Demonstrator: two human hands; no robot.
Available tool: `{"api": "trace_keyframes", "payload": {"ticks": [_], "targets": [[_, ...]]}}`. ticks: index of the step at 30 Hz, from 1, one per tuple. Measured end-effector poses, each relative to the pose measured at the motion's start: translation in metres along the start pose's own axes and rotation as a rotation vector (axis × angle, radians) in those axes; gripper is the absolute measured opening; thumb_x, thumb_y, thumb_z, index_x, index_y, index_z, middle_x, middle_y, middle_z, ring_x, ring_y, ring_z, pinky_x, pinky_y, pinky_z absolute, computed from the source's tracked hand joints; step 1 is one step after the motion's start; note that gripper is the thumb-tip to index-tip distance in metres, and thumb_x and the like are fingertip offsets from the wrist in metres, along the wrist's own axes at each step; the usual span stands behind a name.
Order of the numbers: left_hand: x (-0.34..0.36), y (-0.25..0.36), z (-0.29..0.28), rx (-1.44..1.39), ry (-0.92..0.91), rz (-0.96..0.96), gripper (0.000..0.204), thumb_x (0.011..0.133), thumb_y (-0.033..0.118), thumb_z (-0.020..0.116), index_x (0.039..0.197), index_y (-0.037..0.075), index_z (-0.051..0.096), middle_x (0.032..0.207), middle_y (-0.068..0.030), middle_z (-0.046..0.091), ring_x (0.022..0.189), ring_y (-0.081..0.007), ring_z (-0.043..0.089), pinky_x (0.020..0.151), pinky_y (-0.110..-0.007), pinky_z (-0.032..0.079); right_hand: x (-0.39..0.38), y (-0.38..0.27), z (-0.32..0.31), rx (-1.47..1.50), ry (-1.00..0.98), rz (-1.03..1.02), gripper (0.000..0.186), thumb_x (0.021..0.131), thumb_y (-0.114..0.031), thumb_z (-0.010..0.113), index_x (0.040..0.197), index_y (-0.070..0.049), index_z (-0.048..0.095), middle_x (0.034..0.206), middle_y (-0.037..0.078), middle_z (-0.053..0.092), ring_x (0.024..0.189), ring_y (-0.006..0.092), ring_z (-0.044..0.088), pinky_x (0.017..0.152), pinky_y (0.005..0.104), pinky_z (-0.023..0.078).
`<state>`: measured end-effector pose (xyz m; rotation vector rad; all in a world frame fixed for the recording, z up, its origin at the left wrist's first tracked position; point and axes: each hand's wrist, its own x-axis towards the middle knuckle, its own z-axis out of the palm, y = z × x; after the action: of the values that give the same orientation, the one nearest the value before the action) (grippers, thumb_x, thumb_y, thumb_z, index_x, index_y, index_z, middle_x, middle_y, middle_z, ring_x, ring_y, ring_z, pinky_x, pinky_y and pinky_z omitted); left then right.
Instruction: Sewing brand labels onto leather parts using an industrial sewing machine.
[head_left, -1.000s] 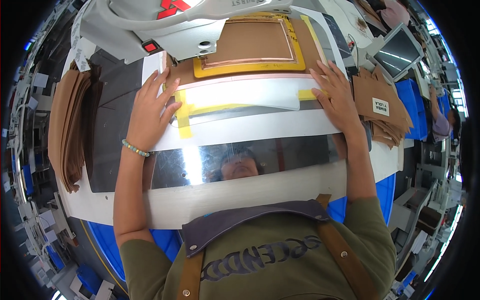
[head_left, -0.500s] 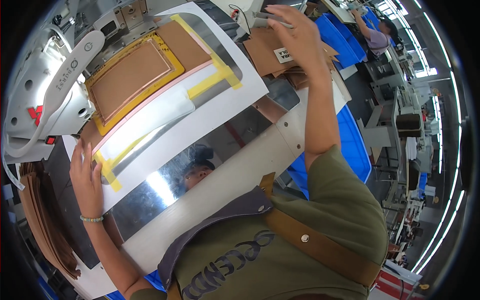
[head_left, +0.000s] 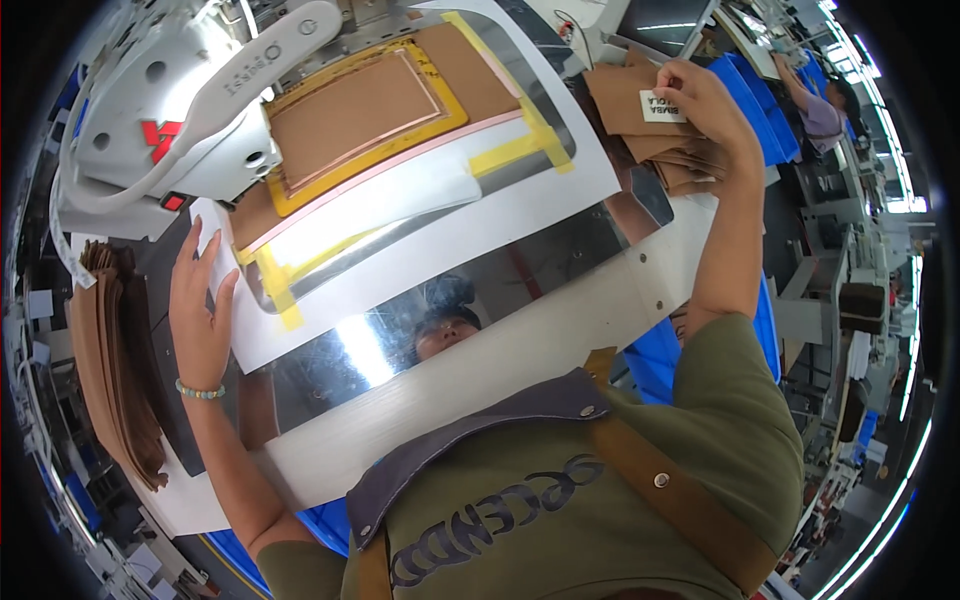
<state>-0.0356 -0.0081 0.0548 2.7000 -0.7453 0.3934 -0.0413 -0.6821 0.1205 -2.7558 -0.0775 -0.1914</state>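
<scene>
My right hand is over a pile of flat brown pieces at the right. Its fingers are bent into a pinch, with the thumb against a white printed label on the top piece. Anything between the fingertips is hidden. My left hand has its fingers spread and holds nothing, beside the left edge of a white sheet. On that sheet lies a brown panel with a yellow rectangular frame over it, and yellow tape strips run along its edges.
A white machine head with a long handle stands over the frame's left side. Brown strips hang at the far left. A shiny metal plate lies nearer me. Blue bins stand at the right, with a person beyond.
My right hand has come down onto the labelled brown pile, its fingers closing. My left hand has come off the brown panel's corner, fingers still spread. The whole view has shifted.
</scene>
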Motion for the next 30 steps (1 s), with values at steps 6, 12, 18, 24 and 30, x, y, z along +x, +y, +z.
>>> {"api": "trace_keyframes", "payload": {"ticks": [6, 12, 18, 24, 30], "targets": [[0.019, -0.001, -0.004, -0.119, -0.067, 0.045, 0.046, 0.103, 0.017, 0.068, 0.148, 0.008, 0.063, 0.159, -0.0203, 0.055, 0.143, -0.0391, 0.055, 0.119, -0.045, 0.043, 0.058, -0.091, 0.017, 0.390, 0.082, -0.241, 0.023, 0.106, -0.027, 0.068, 0.096, -0.006, 0.065, 0.086, 0.000, 0.063, 0.077, 0.0091, 0.058, 0.075, 0.0283, 0.050], [0.042, -0.008, 0.019, -0.007, -0.110, 0.079, 0.047, 0.103, 0.022, 0.066, 0.145, 0.001, 0.063, 0.153, -0.0247, 0.055, 0.142, -0.0424, 0.052, 0.119, -0.047, 0.042, 0.128, -0.206, 0.117, 0.007, 0.046, -0.640, 0.024, 0.097, -0.020, 0.061, 0.107, -0.005, 0.077, 0.101, 0.019, 0.076, 0.096, 0.0378, 0.072, 0.086, 0.0455, 0.057], [0.030, -0.014, 0.019, 0.017, -0.107, 0.034, 0.045, 0.103, 0.021, 0.067, 0.142, 0.000, 0.066, 0.156, -0.0242, 0.055, 0.152, -0.0410, 0.044, 0.124, -0.050, 0.037, 0.076, -0.237, 0.090, -0.168, -0.358, -0.264, 0.030, 0.104, -0.034, 0.069, 0.100, -0.005, 0.069, 0.088, 0.008, 0.070, 0.078, 0.0190, 0.068, 0.078, 0.0319, 0.056], [0.035, -0.027, 0.027, -0.085, -0.090, 0.009, 0.043, 0.101, 0.021, 0.070, 0.137, -0.002, 0.068, 0.155, -0.0261, 0.055, 0.148, -0.0425, 0.047, 0.122, -0.049, 0.038, 0.029, -0.217, 0.179, -0.111, -0.030, -0.328, 0.026, 0.098, -0.032, 0.072, 0.095, -0.006, 0.071, 0.094, 0.013, 0.074, 0.082, 0.0288, 0.072, 0.075, 0.0431, 0.055], [0.049, -0.024, 0.036, -0.192, -0.109, -0.013, 0.039, 0.102, 0.020, 0.070, 0.131, -0.006, 0.068, 0.148, -0.0274, 0.058, 0.139, -0.0437, 0.053, 0.116, -0.048, 0.042, 0.038, -0.213, 0.153, 0.111, -0.017, -0.311, 0.017, 0.098, -0.023, 0.070, 0.093, -0.007, 0.068, 0.094, 0.012, 0.073, 0.091, 0.0304, 0.072, 0.080, 0.0414, 0.055]]}}
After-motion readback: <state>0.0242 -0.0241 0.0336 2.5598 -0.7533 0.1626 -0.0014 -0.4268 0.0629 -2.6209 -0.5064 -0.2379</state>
